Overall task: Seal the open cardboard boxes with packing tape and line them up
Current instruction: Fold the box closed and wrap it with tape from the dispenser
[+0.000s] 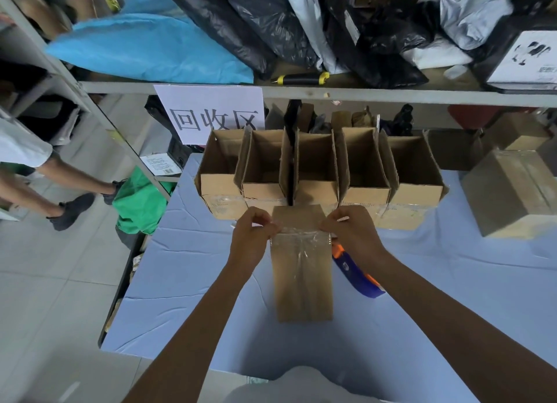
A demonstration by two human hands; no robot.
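Note:
A closed cardboard box (pixel 303 285) stands in the middle of the blue-covered table (pixel 187 282), with clear packing tape (pixel 301 232) lying across its top edge. My left hand (pixel 251 237) pinches the tape at the box's left corner. My right hand (pixel 354 232) pinches it at the right corner. Behind the box, a row of several open cardboard boxes (pixel 319 173) stands side by side with flaps up. An orange and blue tape dispenser (pixel 355 271) lies on the table just right of the box.
A sealed cardboard box (pixel 512 191) sits at the table's right. A metal shelf (pixel 301 92) behind carries black, grey and blue bags, a yellow-black tool (pixel 301 78) and a paper sign (pixel 211 113). A person's legs (pixel 60 191) and a green bag (pixel 141 203) are left of the table.

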